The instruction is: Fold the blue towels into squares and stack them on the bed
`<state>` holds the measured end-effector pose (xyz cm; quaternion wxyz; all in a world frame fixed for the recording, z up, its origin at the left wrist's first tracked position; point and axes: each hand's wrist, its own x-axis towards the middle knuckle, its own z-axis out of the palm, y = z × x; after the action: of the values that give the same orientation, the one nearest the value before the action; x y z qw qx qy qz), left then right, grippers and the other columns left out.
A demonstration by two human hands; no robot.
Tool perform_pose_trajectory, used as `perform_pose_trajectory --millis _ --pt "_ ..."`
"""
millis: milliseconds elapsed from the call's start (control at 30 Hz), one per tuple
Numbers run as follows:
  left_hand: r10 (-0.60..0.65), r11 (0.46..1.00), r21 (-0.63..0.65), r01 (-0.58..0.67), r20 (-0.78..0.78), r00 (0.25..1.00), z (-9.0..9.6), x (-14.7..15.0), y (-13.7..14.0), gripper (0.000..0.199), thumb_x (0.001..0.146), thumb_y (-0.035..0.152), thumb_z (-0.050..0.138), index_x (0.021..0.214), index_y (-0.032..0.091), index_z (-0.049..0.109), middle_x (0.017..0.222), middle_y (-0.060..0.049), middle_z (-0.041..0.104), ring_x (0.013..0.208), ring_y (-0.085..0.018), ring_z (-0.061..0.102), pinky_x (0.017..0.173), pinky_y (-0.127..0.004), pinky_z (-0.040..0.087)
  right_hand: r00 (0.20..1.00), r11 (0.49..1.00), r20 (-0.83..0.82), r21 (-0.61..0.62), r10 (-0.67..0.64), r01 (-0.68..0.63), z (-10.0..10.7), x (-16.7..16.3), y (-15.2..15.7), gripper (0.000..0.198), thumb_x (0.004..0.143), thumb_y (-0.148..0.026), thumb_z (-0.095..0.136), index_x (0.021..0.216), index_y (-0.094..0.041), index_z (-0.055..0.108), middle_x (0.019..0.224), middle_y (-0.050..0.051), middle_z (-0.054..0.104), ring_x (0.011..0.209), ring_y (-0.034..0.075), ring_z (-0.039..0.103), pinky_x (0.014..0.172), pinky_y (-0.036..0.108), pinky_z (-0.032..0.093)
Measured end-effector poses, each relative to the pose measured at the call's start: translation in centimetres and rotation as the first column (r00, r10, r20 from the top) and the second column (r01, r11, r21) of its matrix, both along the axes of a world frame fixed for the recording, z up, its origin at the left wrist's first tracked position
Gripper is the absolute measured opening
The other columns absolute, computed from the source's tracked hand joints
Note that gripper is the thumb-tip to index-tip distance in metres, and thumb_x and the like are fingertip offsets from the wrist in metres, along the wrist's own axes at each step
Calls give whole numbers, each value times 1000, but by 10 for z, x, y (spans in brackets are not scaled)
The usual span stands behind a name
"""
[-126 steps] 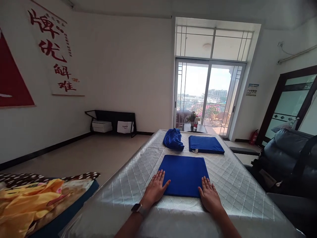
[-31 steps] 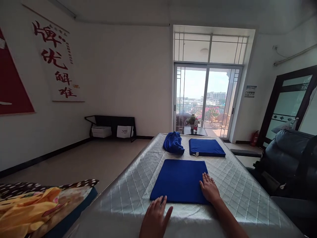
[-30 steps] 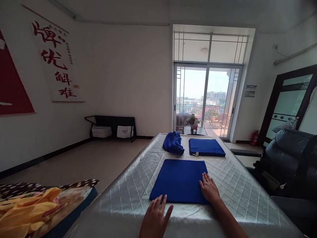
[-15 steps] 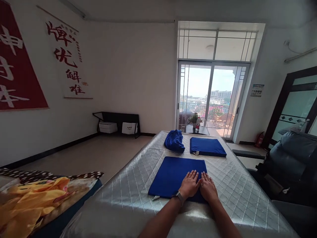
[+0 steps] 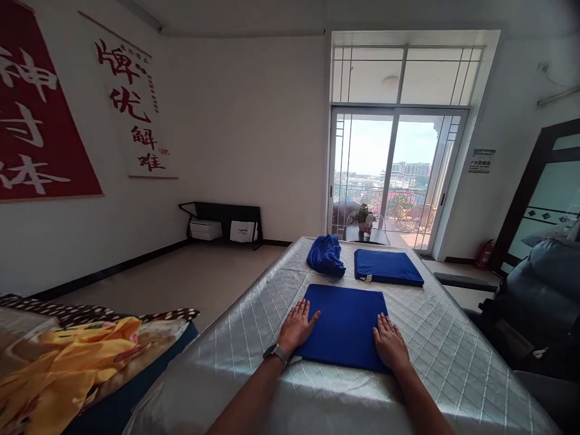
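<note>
A flat, squarish folded blue cloth [image 5: 347, 326] lies on the quilted silver-grey mattress [image 5: 240, 338] in front of me. My left hand [image 5: 297, 326] rests on its left edge with the fingers stretched out and the thumb apart; a watch is on that wrist. On the right edge lies my right hand [image 5: 390, 341], fingers extended and flat. Beyond the folded cloth, a stack of folded blue cloth [image 5: 387, 266] with a small white tag sits to the right. A crumpled blue cloth [image 5: 326, 255] is heaped to its left.
Yellow printed fabric [image 5: 90, 362] lies on another low surface at the left. Dark bags [image 5: 539, 296] are piled at the right. A small table [image 5: 378, 238] with a plant and a bottle stands by the glass door [image 5: 362, 169]. A black bench [image 5: 222, 220] is against the wall.
My left hand has moved left from the cloth's right part to its left edge. My right hand stays near the right edge. The view has shifted slightly.
</note>
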<state>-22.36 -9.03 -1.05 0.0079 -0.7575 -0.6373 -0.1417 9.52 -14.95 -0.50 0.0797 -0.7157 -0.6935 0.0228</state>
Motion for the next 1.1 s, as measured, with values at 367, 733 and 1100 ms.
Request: perform_pose_trajectory --millis 367,733,1100 --pt "23 998 51 -24 17 1000 0 4 -2 84 99 65 12 153 5 36 159 -19 34 147 -31 33 120 -47 26 999 996 24 -86 -22 24 7 -3 2 66 100 -39 19 159 -10 18 167 7 14 154 18 7 124 38 9" --pt "48 998 43 -49 21 999 4 6 -5 79 101 61 18 152 4 38 159 -18 34 148 -29 31 122 -44 25 999 998 7 -52 36 -36 36 6 36 66 101 -41 19 158 -9 25 165 10 23 151 21 22 123 37 16" --pt "38 999 5 -38 5 999 0 3 0 79 102 61 16 154 5 33 161 -16 31 149 -27 29 122 -44 25 1000 1000 -12 -27 -7 7 8 13 89 68 101 -45 18 158 -9 21 166 9 19 154 19 10 124 38 11"
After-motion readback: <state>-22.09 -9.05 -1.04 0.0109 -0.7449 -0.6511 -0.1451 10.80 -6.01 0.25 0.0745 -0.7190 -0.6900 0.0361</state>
